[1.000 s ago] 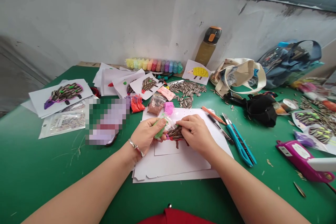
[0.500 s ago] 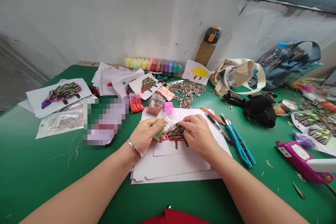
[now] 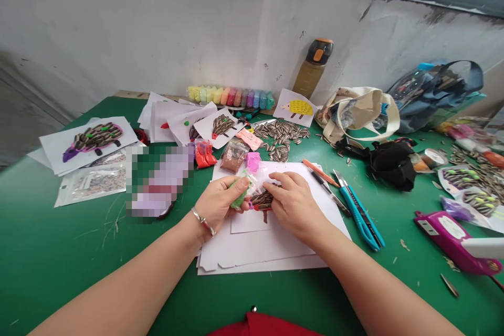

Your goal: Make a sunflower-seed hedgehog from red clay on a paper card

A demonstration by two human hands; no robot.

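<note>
My left hand (image 3: 224, 197) is closed around a small clear packet of green clay (image 3: 239, 200), the thumb lying on top. Just right of it, a hedgehog picture (image 3: 261, 200) made of striped sunflower seeds, with a red and purple edge and a brown leg, lies on a small white card (image 3: 246, 225). My right hand (image 3: 293, 202) rests over the right part of that picture, fingers stretched forward and somewhat apart, nothing visible in them. Its fingertips touch the seeds or hover close above; I cannot tell which. The palm hides the picture's right end.
Beyond the hands are a pink clay lump (image 3: 254, 161), a brown clay packet (image 3: 234, 155), a red packet (image 3: 205, 154) and loose sunflower seeds (image 3: 281, 134). Pens (image 3: 325, 186) and a blue utility knife (image 3: 360, 215) lie right; a purple glue gun (image 3: 452, 241) sits farther right.
My right hand has shifted slightly left over the seed hedgehog, and its fingers have spread from a bunched pose. My left hand keeps the green clay packet in place.
</note>
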